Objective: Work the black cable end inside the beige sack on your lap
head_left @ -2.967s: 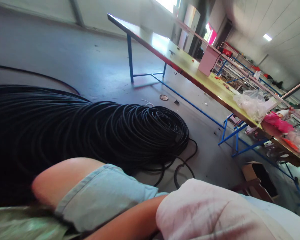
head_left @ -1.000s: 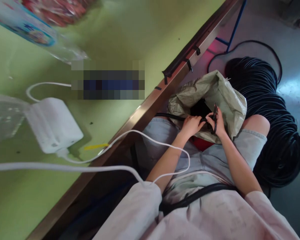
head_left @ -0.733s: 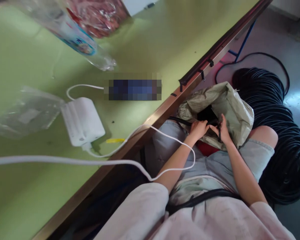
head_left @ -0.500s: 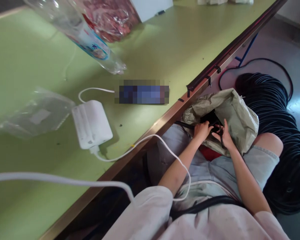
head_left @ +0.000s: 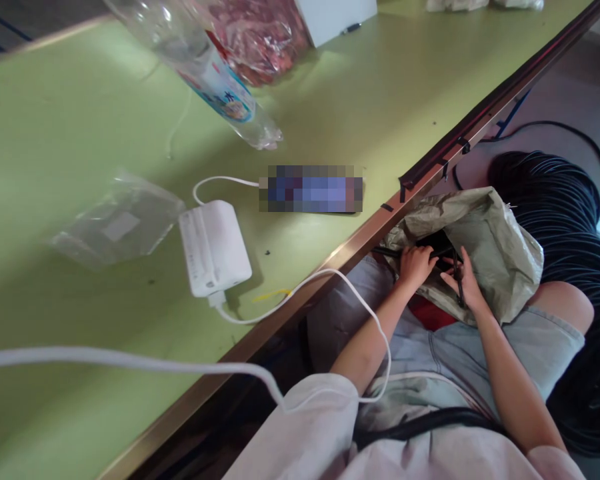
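Over my lap, at the mouth of a crumpled beige woven sack (head_left: 505,250), both hands work close together. My left hand (head_left: 416,265) is closed round a black cable (head_left: 387,252) that comes in from the table side. Just right of it, my right hand (head_left: 471,287) has its thumb and fingers partly spread, with a slim dark tool (head_left: 460,283) lying across the palm. The tool looks like small scissors, but its exact kind is unclear. Dark contents inside the sack are mostly hidden by shadow and by my fingers.
The green table (head_left: 95,140) with its metal edge is at left. On it lie a white power bank (head_left: 215,250) with cables, a blurred-out phone (head_left: 313,190), a plastic bottle (head_left: 225,93) and a clear bag (head_left: 125,223). A big black cable coil (head_left: 545,200) stands at right.
The view has shifted, so everything sits further right in the picture. My hands keep nearly the same hold at the sack's mouth, with only slight finger movement.
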Demonstrator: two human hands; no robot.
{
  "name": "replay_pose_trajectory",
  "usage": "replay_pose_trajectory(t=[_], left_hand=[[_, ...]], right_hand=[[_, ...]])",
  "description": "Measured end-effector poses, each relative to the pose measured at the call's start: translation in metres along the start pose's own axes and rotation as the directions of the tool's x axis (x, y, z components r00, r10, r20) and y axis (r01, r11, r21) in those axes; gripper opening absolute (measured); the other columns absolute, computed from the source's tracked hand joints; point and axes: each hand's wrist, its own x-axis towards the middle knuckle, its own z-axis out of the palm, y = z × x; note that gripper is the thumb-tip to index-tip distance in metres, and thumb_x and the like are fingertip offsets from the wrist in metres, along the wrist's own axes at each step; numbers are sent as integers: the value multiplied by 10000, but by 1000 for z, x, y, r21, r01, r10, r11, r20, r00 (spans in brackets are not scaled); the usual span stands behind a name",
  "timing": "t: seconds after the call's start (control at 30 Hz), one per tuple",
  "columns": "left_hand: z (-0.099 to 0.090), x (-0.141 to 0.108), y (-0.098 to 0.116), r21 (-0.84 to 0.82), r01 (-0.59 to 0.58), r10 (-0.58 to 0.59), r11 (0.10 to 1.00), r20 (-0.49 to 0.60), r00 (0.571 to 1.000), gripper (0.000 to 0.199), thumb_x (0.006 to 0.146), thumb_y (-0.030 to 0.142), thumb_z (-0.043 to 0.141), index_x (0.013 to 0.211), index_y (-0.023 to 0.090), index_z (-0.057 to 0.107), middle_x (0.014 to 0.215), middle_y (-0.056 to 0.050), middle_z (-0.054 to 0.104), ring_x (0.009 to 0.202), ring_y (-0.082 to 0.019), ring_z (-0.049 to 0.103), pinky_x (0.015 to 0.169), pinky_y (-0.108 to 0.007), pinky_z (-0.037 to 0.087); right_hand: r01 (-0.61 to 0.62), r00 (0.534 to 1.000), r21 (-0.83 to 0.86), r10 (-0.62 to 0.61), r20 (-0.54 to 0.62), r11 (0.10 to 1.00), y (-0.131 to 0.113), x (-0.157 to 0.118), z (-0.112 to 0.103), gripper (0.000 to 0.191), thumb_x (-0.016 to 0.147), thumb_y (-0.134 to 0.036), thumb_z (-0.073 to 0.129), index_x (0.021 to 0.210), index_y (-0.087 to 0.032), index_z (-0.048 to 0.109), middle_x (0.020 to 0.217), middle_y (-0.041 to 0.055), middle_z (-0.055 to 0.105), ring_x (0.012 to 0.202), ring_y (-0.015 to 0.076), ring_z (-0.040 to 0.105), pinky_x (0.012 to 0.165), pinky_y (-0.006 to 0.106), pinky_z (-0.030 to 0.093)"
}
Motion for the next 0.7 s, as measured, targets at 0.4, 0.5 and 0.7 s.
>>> replay_pose_trajectory(t=[0.4,0.5,0.7], left_hand=[[-29,-35,31,-58,-350,352,935,23,936,340,1043,261,531,1373,230,609,1414,-101,660,1298,-240,630,1129,-341,501],[-90,-61,28,-11,-421,408,907,-219,886,339,1071,330,480,1376,248,606,1521,-65,587,1461,-209,496,1271,-330,395],[-202,-94,-23,155,-20,101,988,-536,838,463,1040,390,523,1484,257,526,1625,-105,456,1617,-332,206,1316,-619,247]], right_hand=[[-77,947,145,118,-297,986,-19,7,-2,780,757,-473,799,1438,-236,503,1072,70,702,863,243,671,857,391,575],[-68,945,184,123,-303,981,-26,5,0,768,726,-438,826,1402,-243,518,1007,43,710,750,207,642,757,360,563],[-100,929,253,181,-324,962,-23,6,2,829,661,-425,867,1380,-242,499,904,8,715,649,188,619,639,339,539]])
